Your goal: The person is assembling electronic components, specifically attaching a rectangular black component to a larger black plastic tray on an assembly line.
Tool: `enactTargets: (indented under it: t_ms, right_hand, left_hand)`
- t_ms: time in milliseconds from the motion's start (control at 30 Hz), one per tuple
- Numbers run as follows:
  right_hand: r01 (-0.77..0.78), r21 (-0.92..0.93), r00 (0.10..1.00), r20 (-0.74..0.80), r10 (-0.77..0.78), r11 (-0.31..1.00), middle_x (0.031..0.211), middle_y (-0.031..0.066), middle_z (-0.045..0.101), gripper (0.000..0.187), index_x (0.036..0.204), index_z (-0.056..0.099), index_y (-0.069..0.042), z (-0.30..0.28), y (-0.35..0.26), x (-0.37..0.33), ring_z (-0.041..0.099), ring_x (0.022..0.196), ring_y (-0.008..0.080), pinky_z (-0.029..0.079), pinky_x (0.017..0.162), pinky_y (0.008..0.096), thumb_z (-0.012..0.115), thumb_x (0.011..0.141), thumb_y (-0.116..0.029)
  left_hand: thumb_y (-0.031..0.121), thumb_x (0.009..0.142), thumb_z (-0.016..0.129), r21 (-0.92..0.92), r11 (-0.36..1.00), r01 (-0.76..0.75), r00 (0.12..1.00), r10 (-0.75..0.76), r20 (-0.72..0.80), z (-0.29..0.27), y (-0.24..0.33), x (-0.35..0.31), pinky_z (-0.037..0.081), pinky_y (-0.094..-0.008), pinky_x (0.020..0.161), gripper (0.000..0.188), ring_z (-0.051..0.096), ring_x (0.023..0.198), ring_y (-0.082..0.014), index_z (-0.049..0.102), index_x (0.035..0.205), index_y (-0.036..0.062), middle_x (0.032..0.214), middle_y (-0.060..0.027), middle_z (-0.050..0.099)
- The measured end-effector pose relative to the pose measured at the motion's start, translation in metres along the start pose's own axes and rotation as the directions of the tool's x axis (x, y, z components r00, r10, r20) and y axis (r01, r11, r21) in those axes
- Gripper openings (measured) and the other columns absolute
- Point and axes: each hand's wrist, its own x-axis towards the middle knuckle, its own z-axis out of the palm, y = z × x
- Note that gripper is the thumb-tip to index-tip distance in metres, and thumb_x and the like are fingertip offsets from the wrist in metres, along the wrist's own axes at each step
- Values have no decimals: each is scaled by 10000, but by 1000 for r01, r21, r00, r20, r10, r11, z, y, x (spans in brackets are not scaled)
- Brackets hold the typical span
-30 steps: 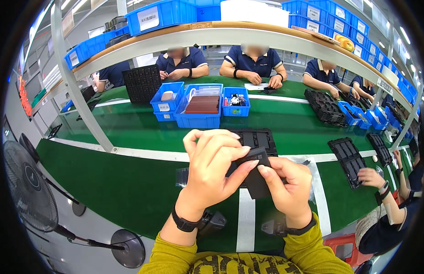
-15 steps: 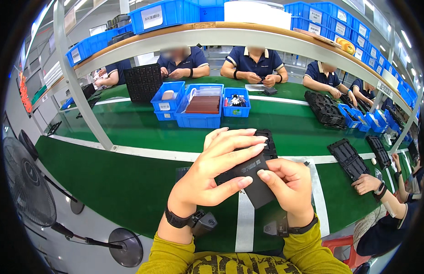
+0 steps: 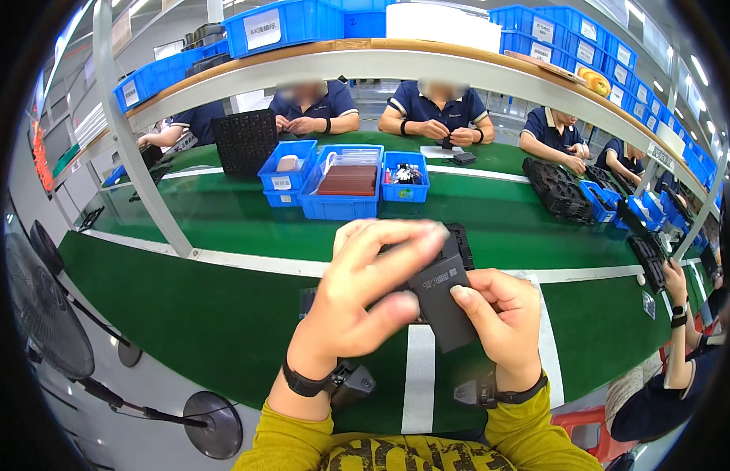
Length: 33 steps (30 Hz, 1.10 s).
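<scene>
A flat black rectangular block (image 3: 447,314) with small grey print is tilted above the green table, its lower end toward me. My right hand (image 3: 502,314) grips its right edge, thumb on the printed face and fingers behind. Over its upper left end hovers my left hand (image 3: 369,290), fingers apart and smeared by motion; whether a fingertip touches the block I cannot tell. Behind my hands a black moulded tray (image 3: 461,245) lies on the table, mostly hidden by them. Each of my wrists wears a black strap with a small device.
Blue bins (image 3: 341,206) stand beyond the green table (image 3: 223,314), one holding reddish-brown sheets. A shelf beam (image 3: 325,67) with blue bins spans above, on a metal post (image 3: 137,141). Co-workers sit opposite; another at right handles a black tray (image 3: 649,261). Fans (image 3: 51,314) stand left.
My left hand's fingers have lifted and shifted slightly left, uncovering more of the block. My right hand keeps its hold. The co-worker at right has moved a black tray farther right.
</scene>
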Motion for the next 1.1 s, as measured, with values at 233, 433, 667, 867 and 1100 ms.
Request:
enactTargets:
  t_ms: [233, 433, 667, 867, 1100]
  right_hand:
    - [65, -31, 998, 20, -64, 997, 704, 98, 664, 111, 899, 626, 28, 6, 7, 4, 612, 592, 86, 464, 529, 218, 625, 799, -21]
    - [300, -364, 953, 141, -266, 881, 671, 112, 630, 96, 840, 635, 17, 8, 6, 3, 611, 534, 168, 450, 490, 244, 657, 759, -31]
    - [140, 22, 982, -135, -135, 990, 737, 86, 658, 136, 948, 612, 44, 10, 14, -4, 615, 602, 106, 472, 525, 214, 569, 855, -46]
    - [-451, 707, 893, 367, 262, 545, 572, 56, 514, 289, 886, 532, -21, 28, 24, -11, 451, 399, 125, 355, 387, 242, 400, 961, -267]
    - [-516, 587, 857, 347, 381, 624, 821, 128, 631, 363, 1143, 493, 14, 41, 23, -28, 622, 681, 196, 487, 584, 268, 337, 961, -257]
  left_hand:
    - [-46, 764, 629, -437, 761, 479, 857, -513, 47, 6, 6, -4, 396, -165, 616, 404, 516, 651, -34, 533, 1156, -30, 692, -7, 572]
    - [19, 751, 684, -427, 738, 523, 800, -597, -51, 23, 6, -5, 366, -177, 561, 378, 437, 542, -4, 562, 1108, 6, 580, 38, 498]
    - [48, 728, 711, -481, 769, 421, 866, -498, -37, 8, 15, -7, 423, -228, 774, 595, 565, 768, -72, 444, 1258, 4, 789, -30, 626]
    - [317, 717, 723, -663, 717, 215, 967, -252, 42, 21, -9, -17, 295, -402, 1019, 752, 462, 1180, -287, 375, 1299, -9, 1223, -206, 506]
    - [-76, 724, 670, -738, 583, 338, 907, -410, 92, 24, -5, -37, 467, -222, 718, 542, 583, 784, -91, 479, 1223, 10, 816, -44, 610]
